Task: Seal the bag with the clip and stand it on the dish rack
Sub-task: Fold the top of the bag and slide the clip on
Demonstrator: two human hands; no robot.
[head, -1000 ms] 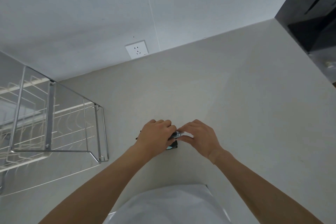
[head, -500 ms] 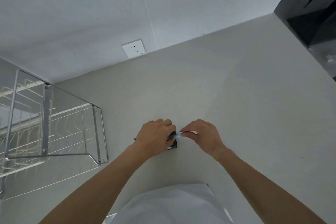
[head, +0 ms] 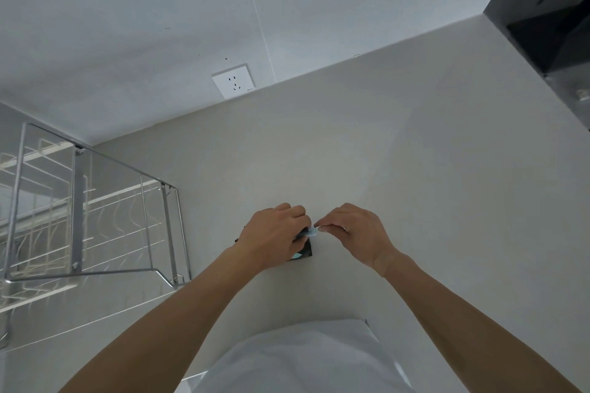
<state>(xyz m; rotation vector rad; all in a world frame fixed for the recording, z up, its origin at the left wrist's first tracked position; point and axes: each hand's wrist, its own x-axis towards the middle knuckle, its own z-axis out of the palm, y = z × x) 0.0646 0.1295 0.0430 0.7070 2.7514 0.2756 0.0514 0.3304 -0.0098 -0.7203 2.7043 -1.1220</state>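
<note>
A small dark bag (head: 304, 253) with a pale blue patch sits on the beige counter, mostly hidden under my left hand (head: 274, 234), which grips its top. My right hand (head: 354, 231) pinches a pale blue clip (head: 314, 232) between thumb and forefinger at the bag's top edge, right beside my left fingers. The metal wire dish rack (head: 95, 217) stands on the counter to the left, about an arm's width from the bag.
The beige counter (head: 415, 185) stretches to the wall at the back. A white wall socket (head: 233, 81) sits just above the counter's back edge. A dark appliance (head: 549, 9) occupies the far right corner. My white shirt fills the bottom of the view.
My right hand has drawn slightly to the right, pinching the clip at the bag's top. The view has tilted a little. My left hand stays on the bag.
</note>
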